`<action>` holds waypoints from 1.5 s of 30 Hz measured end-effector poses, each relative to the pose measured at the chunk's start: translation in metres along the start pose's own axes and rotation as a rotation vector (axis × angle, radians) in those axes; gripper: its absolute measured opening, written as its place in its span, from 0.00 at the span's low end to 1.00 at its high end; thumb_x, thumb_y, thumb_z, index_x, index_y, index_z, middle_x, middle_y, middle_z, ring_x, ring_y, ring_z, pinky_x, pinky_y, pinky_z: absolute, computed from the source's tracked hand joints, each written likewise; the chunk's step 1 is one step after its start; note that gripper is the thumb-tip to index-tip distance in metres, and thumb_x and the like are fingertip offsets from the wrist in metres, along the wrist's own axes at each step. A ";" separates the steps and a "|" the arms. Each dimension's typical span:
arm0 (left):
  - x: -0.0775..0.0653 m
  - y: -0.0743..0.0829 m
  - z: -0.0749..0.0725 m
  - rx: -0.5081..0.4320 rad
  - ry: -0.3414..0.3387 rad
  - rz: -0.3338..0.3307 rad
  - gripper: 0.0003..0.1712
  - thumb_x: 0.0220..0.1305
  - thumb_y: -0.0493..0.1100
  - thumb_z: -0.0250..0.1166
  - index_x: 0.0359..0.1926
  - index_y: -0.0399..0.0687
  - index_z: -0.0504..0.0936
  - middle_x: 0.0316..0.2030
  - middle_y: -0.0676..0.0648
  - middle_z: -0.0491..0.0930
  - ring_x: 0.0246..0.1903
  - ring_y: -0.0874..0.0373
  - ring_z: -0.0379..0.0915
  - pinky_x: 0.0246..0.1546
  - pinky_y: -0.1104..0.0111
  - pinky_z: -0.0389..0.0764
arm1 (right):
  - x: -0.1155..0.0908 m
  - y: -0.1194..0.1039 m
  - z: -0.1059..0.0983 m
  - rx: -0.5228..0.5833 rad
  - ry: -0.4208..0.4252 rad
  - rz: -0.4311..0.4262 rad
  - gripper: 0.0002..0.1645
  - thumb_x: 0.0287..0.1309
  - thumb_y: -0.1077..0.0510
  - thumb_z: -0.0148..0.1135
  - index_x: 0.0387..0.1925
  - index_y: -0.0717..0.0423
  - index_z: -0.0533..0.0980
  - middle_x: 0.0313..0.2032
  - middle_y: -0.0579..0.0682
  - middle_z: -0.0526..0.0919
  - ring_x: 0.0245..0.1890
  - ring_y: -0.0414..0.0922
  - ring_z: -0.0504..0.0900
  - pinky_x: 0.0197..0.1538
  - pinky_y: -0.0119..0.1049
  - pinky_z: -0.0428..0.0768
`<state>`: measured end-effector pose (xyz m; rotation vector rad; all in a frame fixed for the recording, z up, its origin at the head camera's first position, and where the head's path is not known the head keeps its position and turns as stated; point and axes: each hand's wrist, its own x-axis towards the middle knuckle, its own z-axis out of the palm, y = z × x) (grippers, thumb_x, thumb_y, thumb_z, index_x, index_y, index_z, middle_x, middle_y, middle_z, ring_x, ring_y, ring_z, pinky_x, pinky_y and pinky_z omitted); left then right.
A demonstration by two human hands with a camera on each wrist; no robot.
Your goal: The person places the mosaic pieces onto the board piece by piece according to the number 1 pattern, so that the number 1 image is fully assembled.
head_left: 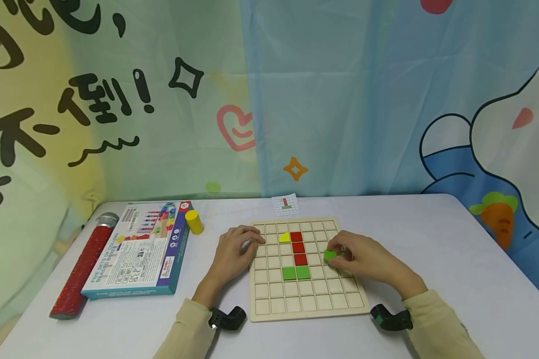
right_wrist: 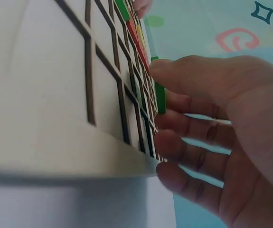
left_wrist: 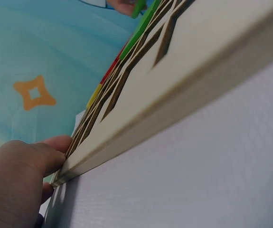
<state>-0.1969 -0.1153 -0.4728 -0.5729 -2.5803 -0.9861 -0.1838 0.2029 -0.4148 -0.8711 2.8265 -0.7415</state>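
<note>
A wooden grid board (head_left: 264, 310) lies on the table between both hands. Down its middle run several red square tiles (head_left: 298, 248), with a yellow tile (head_left: 284, 238) left of the topmost and two green tiles (head_left: 295, 273) below them. Between thumb and fingers, my right hand (head_left: 364, 254) pinches another green square tile (head_left: 330, 255), over the board's right columns; the right wrist view shows this green tile (right_wrist: 160, 97) standing on edge behind the thumb. My left hand (head_left: 233, 249) rests on the board's left edge, its fingertips (left_wrist: 58, 142) at the rim.
Behind the board lies a small pattern card (head_left: 285, 204). To the left are a boxed set (head_left: 139, 249), a yellow cylinder (head_left: 194, 222) and a long red tube (head_left: 83, 269). A printed curtain (head_left: 341, 99) hangs behind the white table (head_left: 431, 239).
</note>
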 end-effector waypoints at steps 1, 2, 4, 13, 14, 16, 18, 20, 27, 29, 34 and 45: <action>0.000 0.000 0.000 0.000 0.000 -0.001 0.10 0.61 0.37 0.61 0.37 0.57 0.85 0.48 0.53 0.80 0.51 0.51 0.72 0.54 0.51 0.66 | 0.000 -0.001 0.000 0.000 -0.004 -0.012 0.13 0.53 0.51 0.67 0.39 0.48 0.76 0.31 0.39 0.74 0.26 0.33 0.70 0.30 0.26 0.70; 0.000 0.000 0.000 0.001 -0.001 -0.002 0.10 0.61 0.37 0.61 0.37 0.58 0.85 0.48 0.53 0.80 0.52 0.51 0.72 0.54 0.51 0.65 | 0.001 -0.002 0.001 -0.001 -0.009 -0.019 0.13 0.53 0.51 0.67 0.40 0.48 0.76 0.32 0.39 0.75 0.26 0.33 0.70 0.30 0.26 0.70; 0.000 0.000 0.000 0.001 -0.004 -0.007 0.10 0.61 0.37 0.61 0.37 0.58 0.84 0.48 0.54 0.80 0.52 0.51 0.72 0.55 0.51 0.65 | 0.001 -0.004 0.002 -0.005 -0.021 -0.030 0.14 0.53 0.49 0.67 0.41 0.47 0.76 0.32 0.38 0.74 0.27 0.33 0.70 0.30 0.26 0.70; 0.001 0.000 0.000 -0.003 -0.011 -0.012 0.09 0.61 0.38 0.61 0.37 0.58 0.84 0.48 0.53 0.80 0.52 0.51 0.72 0.55 0.51 0.65 | 0.003 -0.012 0.008 0.039 -0.079 -0.058 0.15 0.54 0.47 0.66 0.43 0.45 0.77 0.31 0.37 0.74 0.28 0.33 0.70 0.32 0.26 0.70; 0.001 0.001 0.000 -0.003 -0.011 -0.011 0.09 0.61 0.38 0.61 0.37 0.58 0.84 0.48 0.54 0.80 0.52 0.51 0.72 0.55 0.51 0.65 | 0.003 -0.012 0.009 0.043 -0.086 -0.064 0.15 0.54 0.47 0.66 0.43 0.45 0.77 0.32 0.37 0.74 0.28 0.33 0.70 0.32 0.26 0.70; 0.000 0.001 0.001 -0.005 -0.012 -0.012 0.09 0.61 0.38 0.61 0.37 0.58 0.84 0.48 0.54 0.80 0.52 0.51 0.72 0.55 0.51 0.65 | 0.003 -0.013 0.010 0.047 -0.100 -0.068 0.14 0.54 0.47 0.66 0.43 0.44 0.77 0.32 0.37 0.74 0.27 0.33 0.70 0.32 0.26 0.70; 0.000 0.002 0.000 -0.008 -0.014 -0.012 0.09 0.61 0.38 0.61 0.37 0.58 0.84 0.48 0.53 0.80 0.52 0.51 0.72 0.55 0.51 0.65 | 0.003 -0.012 0.011 0.045 -0.106 -0.068 0.14 0.54 0.47 0.66 0.42 0.43 0.77 0.32 0.37 0.74 0.27 0.33 0.70 0.32 0.26 0.70; 0.001 0.002 0.000 -0.007 -0.016 -0.012 0.09 0.61 0.38 0.61 0.37 0.57 0.84 0.48 0.53 0.80 0.53 0.51 0.72 0.55 0.51 0.65 | 0.003 -0.012 0.011 0.040 -0.105 -0.073 0.13 0.54 0.47 0.66 0.42 0.42 0.77 0.32 0.36 0.74 0.27 0.32 0.70 0.32 0.26 0.70; 0.001 0.002 -0.003 -0.002 -0.015 -0.020 0.09 0.61 0.38 0.61 0.37 0.56 0.85 0.48 0.53 0.80 0.53 0.50 0.72 0.55 0.51 0.65 | 0.006 -0.013 0.014 0.045 -0.087 -0.124 0.13 0.54 0.47 0.66 0.41 0.44 0.78 0.34 0.37 0.75 0.26 0.31 0.68 0.31 0.25 0.70; 0.001 0.002 -0.004 -0.001 -0.015 -0.024 0.09 0.61 0.38 0.61 0.37 0.56 0.85 0.48 0.53 0.80 0.53 0.50 0.72 0.55 0.51 0.65 | 0.006 -0.013 0.015 0.044 -0.095 -0.126 0.13 0.54 0.47 0.66 0.41 0.44 0.78 0.35 0.38 0.75 0.26 0.31 0.68 0.31 0.25 0.69; -0.001 0.001 -0.006 0.003 -0.012 -0.031 0.09 0.61 0.38 0.61 0.37 0.56 0.85 0.48 0.53 0.80 0.53 0.50 0.71 0.55 0.50 0.64 | 0.008 -0.015 0.014 0.052 -0.123 -0.111 0.14 0.53 0.45 0.66 0.41 0.44 0.79 0.34 0.38 0.74 0.26 0.31 0.67 0.30 0.26 0.68; -0.001 0.001 -0.002 -0.047 -0.027 -0.023 0.08 0.61 0.39 0.61 0.39 0.55 0.84 0.49 0.52 0.80 0.54 0.50 0.72 0.56 0.48 0.64 | 0.006 -0.010 0.013 0.084 -0.125 -0.062 0.09 0.58 0.48 0.62 0.41 0.41 0.78 0.33 0.34 0.74 0.29 0.33 0.70 0.33 0.27 0.71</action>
